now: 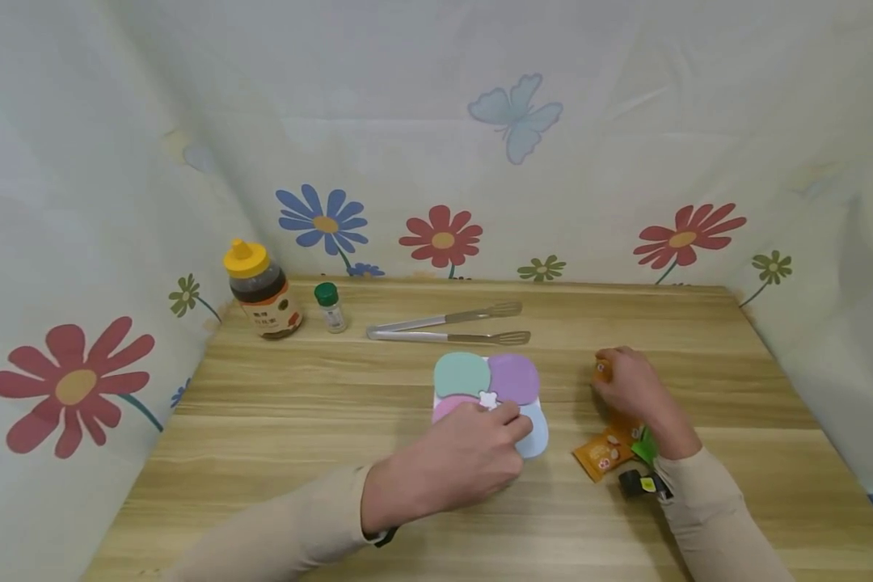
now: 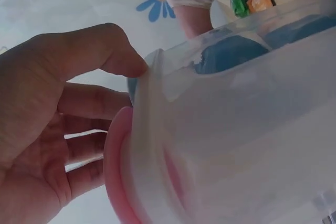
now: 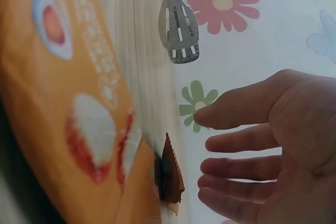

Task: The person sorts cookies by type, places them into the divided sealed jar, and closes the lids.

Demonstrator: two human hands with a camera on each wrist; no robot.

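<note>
A four-lidded storage box (image 1: 461, 374) stands at the middle of the table, with green, purple, pink and blue lids. My left hand (image 1: 473, 457) reaches over its near side. In the left wrist view, that thumb and index finger pinch the edge of the blue lid (image 2: 133, 88), beside the pink lid (image 2: 118, 150). Blue contents (image 2: 231, 55) show through the clear wall. To the right, my right hand (image 1: 636, 388) is beside an orange snack packet (image 1: 603, 369); in the right wrist view its fingers are extended with nothing gripped. Another orange packet (image 1: 602, 454) lies nearer.
A green packet (image 1: 646, 446) lies partly under the right forearm, near a black wrist device (image 1: 642, 483). Metal tongs (image 1: 444, 327) lie behind the box. A yellow-capped bottle (image 1: 263, 295) and a green-capped shaker (image 1: 331, 307) stand at the back left.
</note>
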